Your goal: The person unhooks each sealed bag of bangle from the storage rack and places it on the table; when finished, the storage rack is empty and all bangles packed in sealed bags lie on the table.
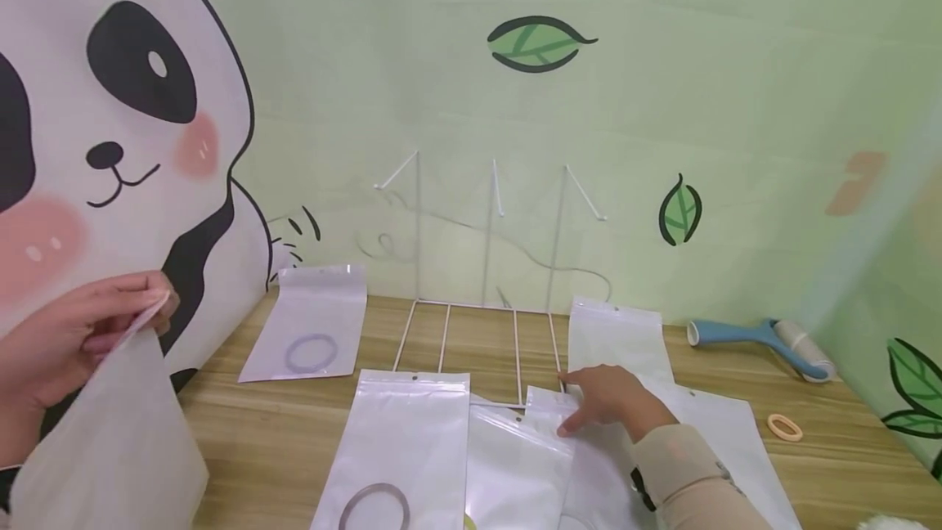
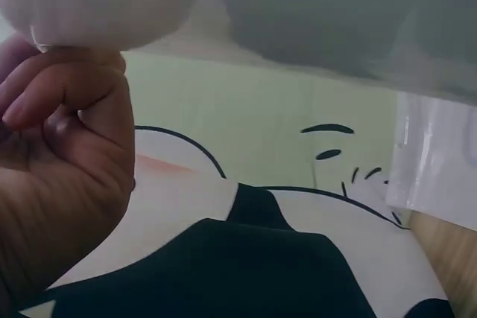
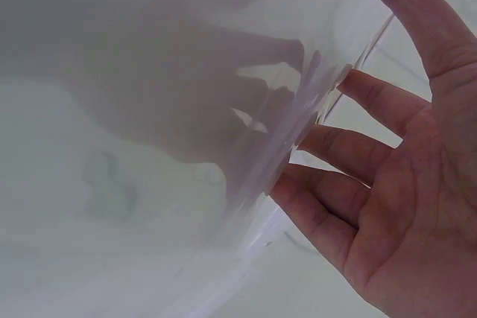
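At the lower left, my left hand (image 1: 88, 334) pinches the top edge of a white zip bag (image 1: 121, 440), which hangs down from the fingers. The left wrist view shows this hand (image 2: 71, 124) below the pale bag (image 2: 223, 27). My right hand (image 1: 607, 399) reaches over overlapping zip bags, beside the base of a white wire rack (image 1: 518, 350). In the right wrist view its fingers (image 3: 320, 217) touch the edge of a glossy clear-faced bag (image 3: 149, 184), with the thumb apart. A small bag (image 1: 548, 403) lies by the thumb in the head view.
Zip bags with rings inside lie at the back left (image 1: 324, 309) and front centre (image 1: 412, 424). Another bag (image 1: 614, 334) leans behind the right hand. A blue-handled lint roller (image 1: 765, 342) and a peach ring (image 1: 784, 428) lie on the right of the wooden table (image 1: 280, 440).
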Tool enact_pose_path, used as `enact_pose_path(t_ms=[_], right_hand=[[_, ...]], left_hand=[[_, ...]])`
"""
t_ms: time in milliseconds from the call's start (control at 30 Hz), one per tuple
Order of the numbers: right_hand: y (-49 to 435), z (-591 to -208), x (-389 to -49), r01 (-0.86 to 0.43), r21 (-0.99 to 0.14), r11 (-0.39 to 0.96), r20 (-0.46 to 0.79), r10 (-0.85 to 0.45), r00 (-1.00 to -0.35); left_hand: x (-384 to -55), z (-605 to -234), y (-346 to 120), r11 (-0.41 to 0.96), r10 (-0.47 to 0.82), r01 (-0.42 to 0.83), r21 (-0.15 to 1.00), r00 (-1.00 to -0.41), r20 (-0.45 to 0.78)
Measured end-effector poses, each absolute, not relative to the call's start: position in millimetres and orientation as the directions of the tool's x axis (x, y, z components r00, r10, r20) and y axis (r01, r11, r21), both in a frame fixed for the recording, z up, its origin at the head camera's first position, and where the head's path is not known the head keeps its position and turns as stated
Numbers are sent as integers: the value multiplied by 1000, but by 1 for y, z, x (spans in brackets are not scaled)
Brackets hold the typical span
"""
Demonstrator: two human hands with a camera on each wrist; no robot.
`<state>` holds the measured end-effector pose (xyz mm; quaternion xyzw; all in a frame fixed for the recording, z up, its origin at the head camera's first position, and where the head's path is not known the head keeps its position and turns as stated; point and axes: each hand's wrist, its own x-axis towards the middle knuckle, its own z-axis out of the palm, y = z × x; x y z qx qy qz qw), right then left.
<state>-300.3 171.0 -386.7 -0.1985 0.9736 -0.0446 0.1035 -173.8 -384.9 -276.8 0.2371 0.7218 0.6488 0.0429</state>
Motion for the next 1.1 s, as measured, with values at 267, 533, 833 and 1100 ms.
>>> enact_pose_path(t_ms=[267, 533, 833, 1100], right_hand=[[173, -386, -297, -377, -131, 917, -181, -396, -900], [175, -388, -296, -376, -135, 917, -169, -395, -903], [175, -387, -294, -368, -148, 918, -169, -391, -905], [172, -388, -294, -365, -151, 919, -173, -388, -905]], left_hand=[[-186, -295, -361, 393, 295, 145, 908, -955, 25], [-213, -313, -341, 358, 134, 56, 932, -991, 8], [-253, -342, -333, 306, -57, -79, 949, -996, -64], [-266, -363, -334, 193, -169, -195, 962, -972, -163]])
